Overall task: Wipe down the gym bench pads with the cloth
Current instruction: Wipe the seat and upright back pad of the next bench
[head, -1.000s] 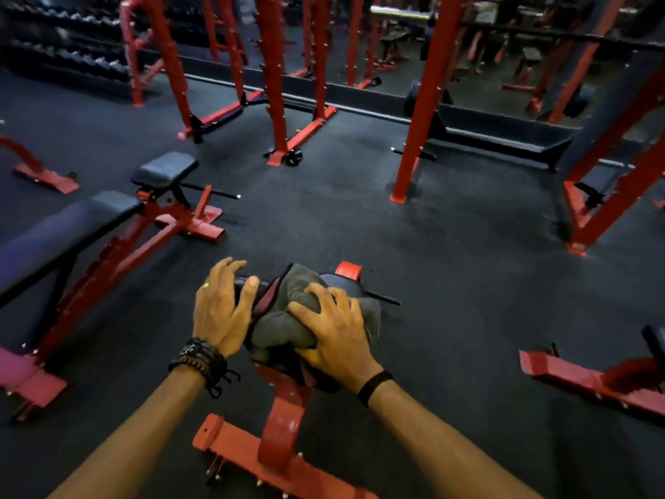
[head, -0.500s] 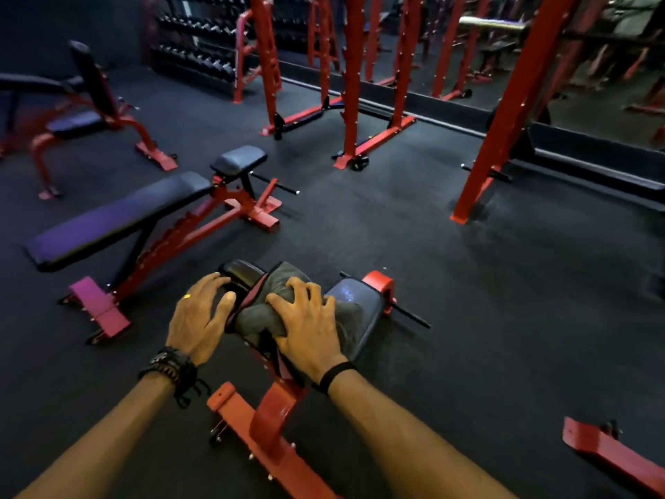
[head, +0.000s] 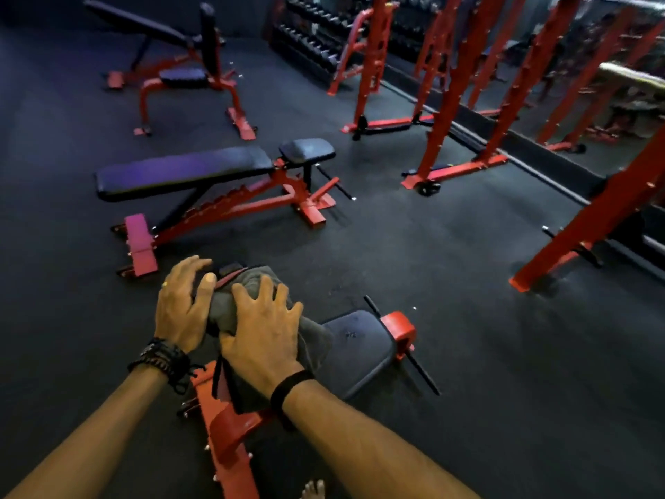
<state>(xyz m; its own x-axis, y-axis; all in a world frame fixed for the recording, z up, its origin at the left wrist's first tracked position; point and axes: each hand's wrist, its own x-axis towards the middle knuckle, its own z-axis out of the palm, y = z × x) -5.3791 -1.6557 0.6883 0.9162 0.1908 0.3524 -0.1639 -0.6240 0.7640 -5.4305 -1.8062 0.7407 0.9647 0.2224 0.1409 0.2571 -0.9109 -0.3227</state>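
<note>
1. Right hand (head: 264,329) flat on the cloth (head: 248,300), fingers spread wide, palm bearing down: that grip is a press, not a pinch.
2. The cloth is a grey bundle, bunched under that palm and draped over the near end of the bench pad (head: 360,345), spilling a little towards the wrist.
3. Left hand (head: 181,304) sits just beside the right-hand grip, on its left, fingers loosely arched over the dark roller pad (head: 230,270) at the top of the red frame (head: 223,426). It looks to be bracing there; whether the fingertips wrap under I cannot tell.
4. Out past the pressing fingers, to the right, lies the bare part of the surface, dark vinyl with a dull sheen, not yet covered by the cloth.
5. Handling, as I judge it: the cloth is soft, light and floppy, so it will fold and creep under a sliding palm. Best held from above with a broad flat hand, as now, with the loose edge tucked under the heel of the hand.
6. The pad looks firm, smooth and a touch slick, so the cloth should glide; steady downward pressure matters more than squeeze.
7. Likely next: a sweep away from the grip across that exposed vinyl.
</note>
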